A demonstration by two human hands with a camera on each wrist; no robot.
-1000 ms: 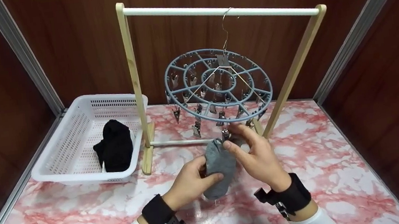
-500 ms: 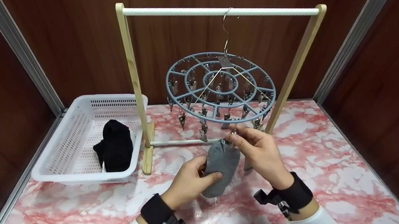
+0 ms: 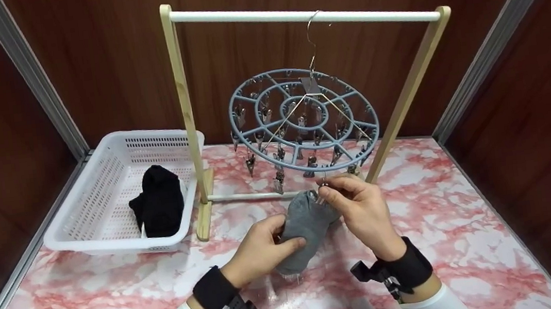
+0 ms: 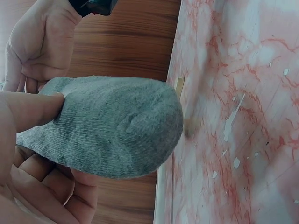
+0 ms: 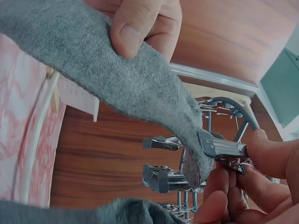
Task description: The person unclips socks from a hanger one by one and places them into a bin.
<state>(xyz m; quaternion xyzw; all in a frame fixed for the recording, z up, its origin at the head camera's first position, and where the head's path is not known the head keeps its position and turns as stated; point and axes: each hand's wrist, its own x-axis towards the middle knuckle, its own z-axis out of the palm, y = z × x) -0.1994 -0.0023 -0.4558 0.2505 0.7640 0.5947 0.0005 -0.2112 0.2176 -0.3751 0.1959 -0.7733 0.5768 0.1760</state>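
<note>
A grey sock (image 3: 305,229) is held in my left hand (image 3: 257,247), thumb on its near face and fingers behind. My right hand (image 3: 365,209) pinches the handle end of a metal clip (image 5: 224,147), seen close up in the right wrist view. The clip's mouth sits over the sock's opening edge, where the knit bunches up. This clip hangs from the front rim of a round blue hanger (image 3: 303,168). The left wrist view shows the sock's rounded toe (image 4: 154,126) pointing away from my left fingers. More grey cloth (image 5: 131,212) shows low in the right wrist view.
The hanger hooks onto the white bar (image 3: 249,15) of a wooden-legged rack, with several other metal clips (image 3: 279,181) dangling. Left of the rack, a white basket (image 3: 62,215) contains black cloth items (image 3: 159,204). Wood-look panels (image 3: 524,110) enclose the marbled table (image 3: 90,300).
My right hand has drawn its fingers together around the clip and brought it onto the sock's edge. The hanger dipped and swung slightly right, then rose a little. My left hand stays nearly still.
</note>
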